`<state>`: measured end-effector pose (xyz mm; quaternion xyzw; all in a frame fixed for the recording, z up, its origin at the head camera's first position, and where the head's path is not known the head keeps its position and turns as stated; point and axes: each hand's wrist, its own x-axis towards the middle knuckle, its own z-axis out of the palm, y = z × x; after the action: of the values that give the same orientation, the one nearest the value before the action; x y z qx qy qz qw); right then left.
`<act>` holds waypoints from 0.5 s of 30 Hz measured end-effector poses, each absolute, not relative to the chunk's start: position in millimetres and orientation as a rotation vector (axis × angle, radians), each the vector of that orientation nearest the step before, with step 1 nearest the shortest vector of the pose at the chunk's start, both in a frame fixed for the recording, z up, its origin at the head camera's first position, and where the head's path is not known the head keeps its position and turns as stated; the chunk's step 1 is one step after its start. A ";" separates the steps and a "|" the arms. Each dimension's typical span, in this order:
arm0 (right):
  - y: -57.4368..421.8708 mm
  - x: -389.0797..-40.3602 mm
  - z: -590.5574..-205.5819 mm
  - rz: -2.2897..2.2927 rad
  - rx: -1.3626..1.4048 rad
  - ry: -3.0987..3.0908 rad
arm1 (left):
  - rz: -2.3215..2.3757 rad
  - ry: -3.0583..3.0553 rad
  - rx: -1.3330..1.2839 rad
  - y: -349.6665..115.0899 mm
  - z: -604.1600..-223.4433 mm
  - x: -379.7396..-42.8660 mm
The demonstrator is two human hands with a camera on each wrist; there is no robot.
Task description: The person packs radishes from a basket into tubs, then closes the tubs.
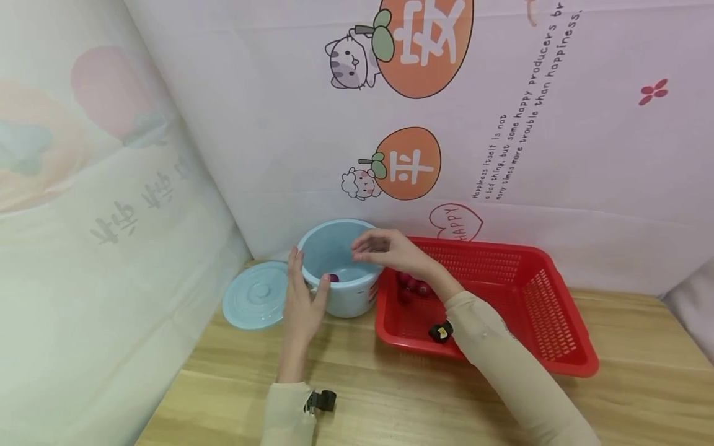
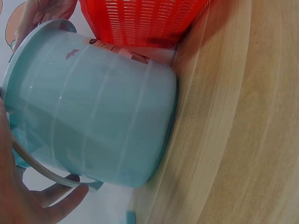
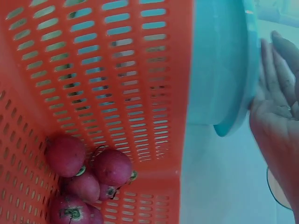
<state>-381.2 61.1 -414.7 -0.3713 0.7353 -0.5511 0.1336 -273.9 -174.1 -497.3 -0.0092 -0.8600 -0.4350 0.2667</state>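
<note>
On the worktop (image 1: pixel 379 396), just left of the red slotted basket (image 1: pixel 569 310), I have the light blue bucket (image 1: pixel 343 302) standing upright with its mouth uncovered. Inside it, low near the front wall, sits one radish (image 1: pixel 333 278); more red radishes (image 3: pixel 112 167) are bunched at the basket's left end. On the head view, the person's right hand (image 1: pixel 393 251) reaches over the bucket's right rim, and from its wrist camera I can see those fingers loosely extended, released, with the palm bare. The left hand (image 1: pixel 304 303) lies along the bucket's left side, fingers released and spread, the thumb by the front rim; its wrist camera shows fingertips beside the curved handle (image 2: pixel 43 171), though I cannot tell how firmly they touch it. To the left of the bucket lies the round blue lid (image 1: pixel 253 294), knob up, partly hidden from me by the left hand. Printed cloth (image 1: pixel 301 124) rises behind everything.
</note>
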 end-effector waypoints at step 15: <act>131.7 -390.2 -416.8 -1.656 -0.886 2.269 | -1.154 -2.331 -0.017 -177.2 -495.7 -274.8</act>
<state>-390.2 131.7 -416.8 -0.2993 0.7667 -0.5594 0.0979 -274.8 -177.2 -495.7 -0.0065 -0.8637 -0.4275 0.2668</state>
